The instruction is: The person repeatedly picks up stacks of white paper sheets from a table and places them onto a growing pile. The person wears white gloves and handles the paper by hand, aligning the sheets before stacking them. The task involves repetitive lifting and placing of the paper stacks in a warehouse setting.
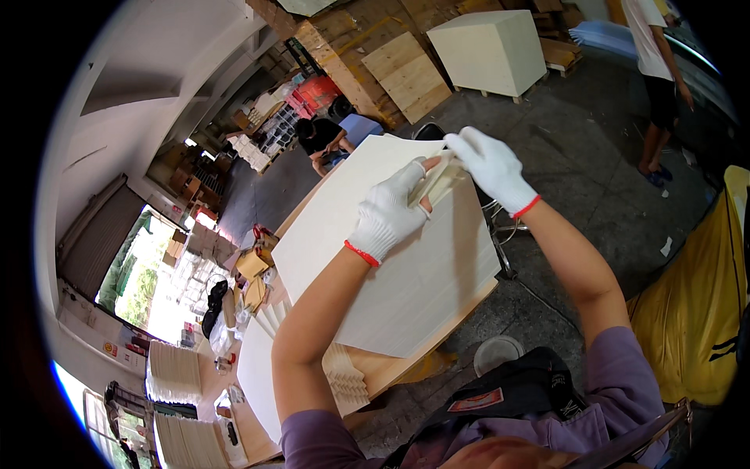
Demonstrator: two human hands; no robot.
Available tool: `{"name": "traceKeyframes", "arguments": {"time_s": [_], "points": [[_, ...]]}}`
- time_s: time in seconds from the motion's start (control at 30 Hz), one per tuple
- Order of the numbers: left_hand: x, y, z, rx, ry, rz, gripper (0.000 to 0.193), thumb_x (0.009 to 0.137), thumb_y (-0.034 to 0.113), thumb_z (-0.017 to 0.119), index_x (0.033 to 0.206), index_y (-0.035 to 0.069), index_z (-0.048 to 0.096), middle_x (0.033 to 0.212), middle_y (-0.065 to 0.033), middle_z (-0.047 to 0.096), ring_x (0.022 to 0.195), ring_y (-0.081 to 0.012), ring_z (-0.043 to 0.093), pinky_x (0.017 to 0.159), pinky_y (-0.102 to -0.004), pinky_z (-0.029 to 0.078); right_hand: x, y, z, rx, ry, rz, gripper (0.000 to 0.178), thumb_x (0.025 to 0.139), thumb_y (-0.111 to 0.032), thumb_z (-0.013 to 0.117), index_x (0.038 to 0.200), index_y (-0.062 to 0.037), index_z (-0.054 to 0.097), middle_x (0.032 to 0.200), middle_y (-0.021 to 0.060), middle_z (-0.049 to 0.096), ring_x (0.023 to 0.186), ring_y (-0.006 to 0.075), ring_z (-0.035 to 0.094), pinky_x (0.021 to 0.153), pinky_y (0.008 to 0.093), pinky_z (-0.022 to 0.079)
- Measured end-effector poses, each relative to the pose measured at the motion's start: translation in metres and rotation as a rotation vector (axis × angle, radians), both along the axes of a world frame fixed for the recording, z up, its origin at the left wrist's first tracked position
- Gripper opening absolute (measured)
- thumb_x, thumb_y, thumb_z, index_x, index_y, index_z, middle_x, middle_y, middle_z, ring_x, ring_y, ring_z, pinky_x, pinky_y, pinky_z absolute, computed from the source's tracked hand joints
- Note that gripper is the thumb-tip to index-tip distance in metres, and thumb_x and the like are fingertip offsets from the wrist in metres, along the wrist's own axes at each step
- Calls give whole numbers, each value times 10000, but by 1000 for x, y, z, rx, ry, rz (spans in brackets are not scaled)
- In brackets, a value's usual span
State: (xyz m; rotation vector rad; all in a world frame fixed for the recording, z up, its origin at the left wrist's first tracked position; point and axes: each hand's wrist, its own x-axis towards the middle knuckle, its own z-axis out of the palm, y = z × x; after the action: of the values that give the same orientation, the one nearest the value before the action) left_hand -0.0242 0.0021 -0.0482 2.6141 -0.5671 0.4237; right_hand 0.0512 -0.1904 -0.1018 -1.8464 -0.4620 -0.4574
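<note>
A tall stack of large white sheets (375,305) sits in front of me on a wooden table. Near its far right corner, a bent cream-coloured strip (442,181) lies between my hands. My left hand (393,209), in a white knit glove with a red cuff and bare fingertips, curls around the strip's near side. My right hand (494,168), gloved the same way, is closed at the strip's far end. Its fingers cover what they pinch there.
Fanned sheets (348,375) lie at the table's near left, with paper stacks (173,373) beyond. A yellow bag (695,305) stands at right, a round bucket (498,356) below. One person (324,141) sits at the back; another (656,70) stands far right.
</note>
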Motion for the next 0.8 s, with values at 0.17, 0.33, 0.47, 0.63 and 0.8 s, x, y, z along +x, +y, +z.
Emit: {"name": "traceKeyframes", "arguments": {"time_s": [0.17,0.33,0.47,0.63,0.8], "points": [[-1,3,2,57,32,81,459,826,114,632,1282,163,629,1059,-169,703,976,-321,687,863,-391,524,-5,-20,3,-445,104,-84,551,929,-614,485,875,-84,625,788,137,660,786,341,654,691,441,472],[-2,-5,11,155,94,172,427,829,192,643,1256,196,648,1068,-148,710,967,-326,685,833,-405,529,-2,-17,2,-608,-52,10,548,904,-616,516,830,-85,628,777,118,661,762,323,651,676,431,476],[21,-2,6,234,61,253,419,840,245,653,1258,215,647,1073,-140,714,978,-336,681,828,-422,528,4,-17,7,-710,-276,-12,485,927,-553,521,856,-86,631,789,128,661,771,324,655,669,433,487],[24,-6,5,235,78,268,415,863,239,664,1277,222,637,1132,-145,702,1040,-337,667,879,-432,515,10,-11,16,-557,-398,52,443,971,-501,462,984,-114,677,813,135,680,793,351,658,716,459,499],[24,11,2,-58,212,75,410,904,216,662,1308,158,620,1221,-150,681,1158,-275,638,953,-367,487,0,5,10,-132,78,156,538,1001,-534,395,1076,-69,657,942,189,670,935,386,630,825,437,471]]}}
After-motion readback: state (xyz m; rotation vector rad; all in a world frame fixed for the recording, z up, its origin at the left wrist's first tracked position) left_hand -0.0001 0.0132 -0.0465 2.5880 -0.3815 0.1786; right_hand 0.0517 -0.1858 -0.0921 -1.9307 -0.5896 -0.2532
